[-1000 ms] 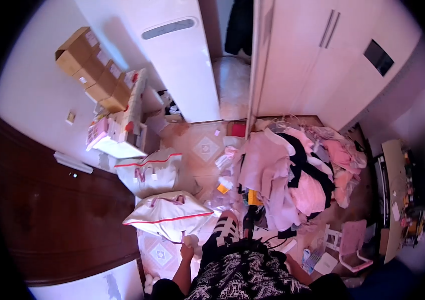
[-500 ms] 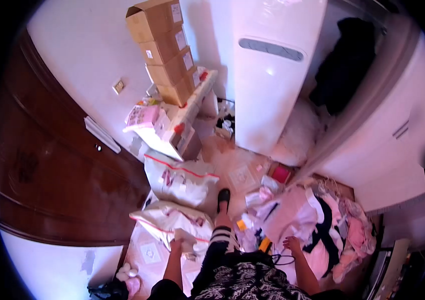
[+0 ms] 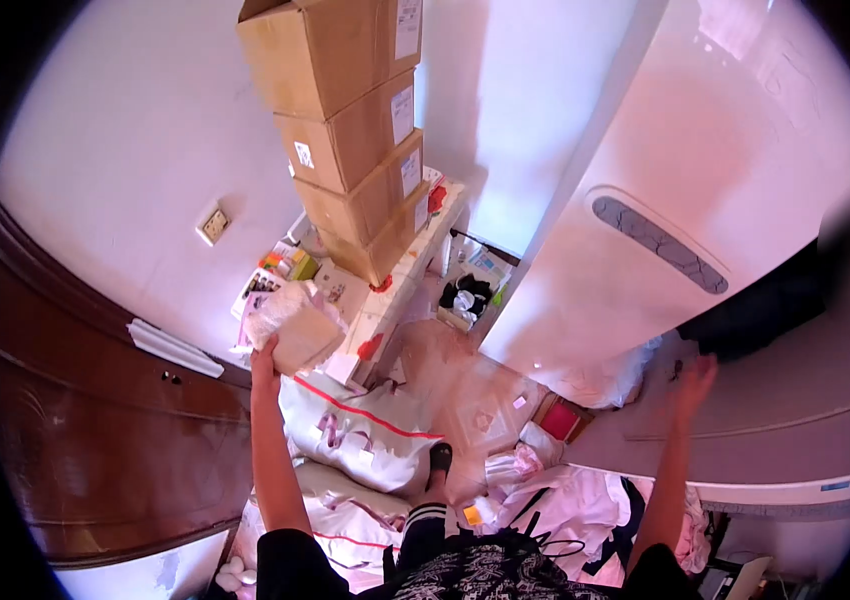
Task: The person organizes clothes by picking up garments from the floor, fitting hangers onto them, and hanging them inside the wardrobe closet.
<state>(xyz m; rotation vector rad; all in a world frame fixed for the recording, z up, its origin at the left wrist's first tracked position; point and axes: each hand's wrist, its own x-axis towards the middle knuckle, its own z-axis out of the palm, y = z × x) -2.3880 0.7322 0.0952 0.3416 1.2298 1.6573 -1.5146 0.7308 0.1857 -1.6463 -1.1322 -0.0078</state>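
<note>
My left hand (image 3: 265, 362) grips the edge of a flat tan piece, perhaps cardboard or a paper packet (image 3: 307, 338). This piece is held over the near end of a narrow table (image 3: 400, 282) with a flowered cover, beside a clear plastic-wrapped bundle (image 3: 280, 303). Off to the right, my right hand (image 3: 695, 388) is raised in front of the grey wardrobe panel (image 3: 635, 425). Its fingers look stretched out, slightly blurred, with nothing visible in them. A small dark mark or fitting (image 3: 676, 371) shows just left of its fingertips.
Stacked cardboard boxes (image 3: 365, 135) tower on the table. White storage bags with red zips (image 3: 355, 430) lie by my left leg, pink and white clothes (image 3: 585, 510) on the right. A white wardrobe door (image 3: 635, 190) stands ajar; a brown wooden door (image 3: 95, 400) is at left.
My left hand has risen from the bags to the table end with the tan piece. My right hand has lifted from the clothes towards the wardrobe. The view has shifted closer to the boxes.
</note>
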